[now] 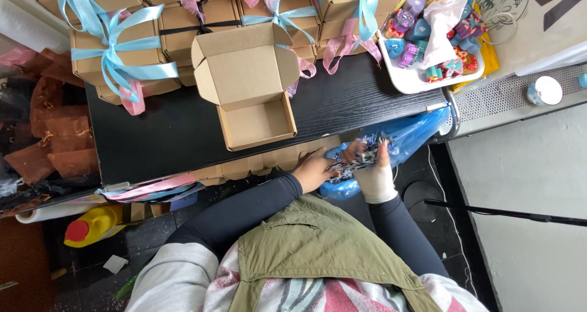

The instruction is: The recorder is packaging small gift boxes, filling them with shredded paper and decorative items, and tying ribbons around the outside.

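Both hands clutching shredded paper [362, 156], left hand [315, 170], right hand [376, 177], blue bag [406, 137] half hidden

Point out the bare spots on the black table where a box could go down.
Bare tabletop lies left of the open box, below the ribboned boxes. A second patch runs right of the open box to the white tray. The far edge is crowded with stacked boxes. Both hands, left and right, work in the blue bag off the table's near right corner.
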